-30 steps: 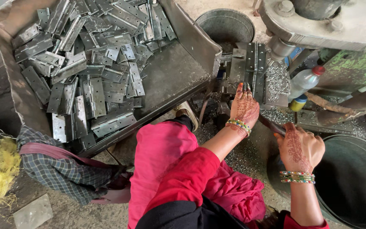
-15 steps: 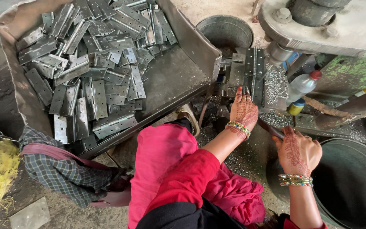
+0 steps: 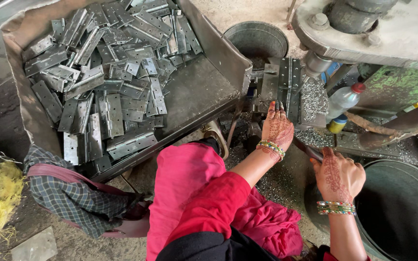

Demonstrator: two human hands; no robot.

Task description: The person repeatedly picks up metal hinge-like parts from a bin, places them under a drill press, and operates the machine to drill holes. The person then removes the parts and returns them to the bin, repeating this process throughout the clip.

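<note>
Two hands: both are seen at a press, the person being seated in pink clothing.
Left hand (image 3: 277, 128): its fingers are stretched out flat, not clenched, with the fingertips (image 3: 279, 104) pressed on the lower edge of the hinge plate.
Hinge plate (image 3: 289, 82): an opened grey hinge is laid on the machine bed, just under the press head (image 3: 315, 63), right of the big tray's wall.
Right hand (image 3: 338, 175): it is clenched around a dark lever handle (image 3: 307, 148) that runs up-left toward the bed.
Tray (image 3: 209, 48): a large metal tray is heaped with many like hinges (image 3: 107, 82); its right part is bare.
Nearby: a plastic bottle with a red cap (image 3: 343, 99) is stood beside the bed; metal chips (image 3: 313, 99) are scattered around it; a dark tub (image 3: 402, 212) is set under the right forearm; a round bucket (image 3: 257, 41) is placed behind the bed.
Risk, fingers: a crush could be suffered, it is judged, because the fingertips are kept so near the press head while the lever is gripped.
Risk, part: the hinge could be shifted off its seat if it is pressed unevenly.
Risk, chips: cuts could be caused by the sharp swarf around the bed.
</note>
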